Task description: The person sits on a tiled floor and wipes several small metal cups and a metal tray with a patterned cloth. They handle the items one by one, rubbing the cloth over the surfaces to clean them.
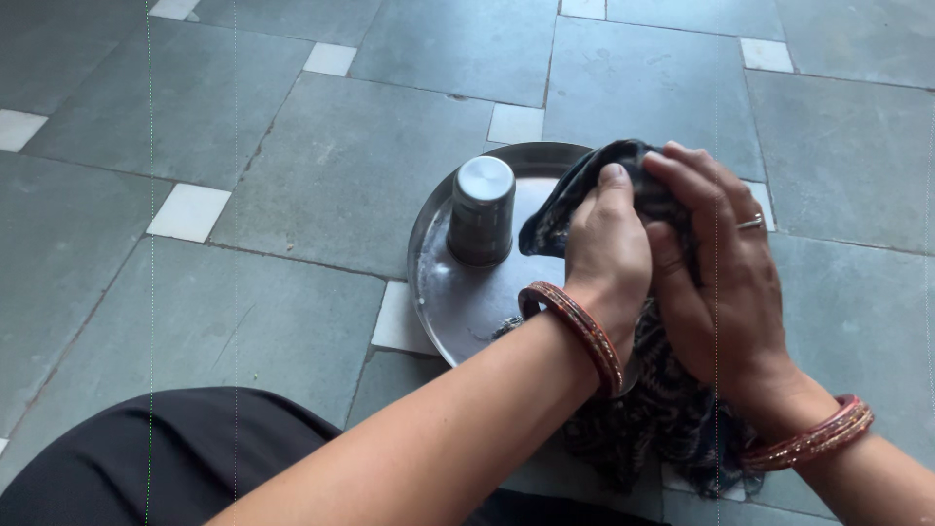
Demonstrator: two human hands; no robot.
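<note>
Both hands, left hand (609, 258) and right hand (726, 282), grip dark cloth (662, 409) over grey-tiled floor (292, 175).

Dark patterned cloth (584, 195) bunched over steel plate (458, 292), trailing onto floor.

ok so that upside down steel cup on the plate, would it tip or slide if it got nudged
The steel cup stands mouth-down on the round steel plate, so it probably sits fairly steady. It is taller than wide, though, so a push near the top might tip it, and it could then roll. Smooth metal on metal looks slippery, so a low nudge would likely slide it.
</note>
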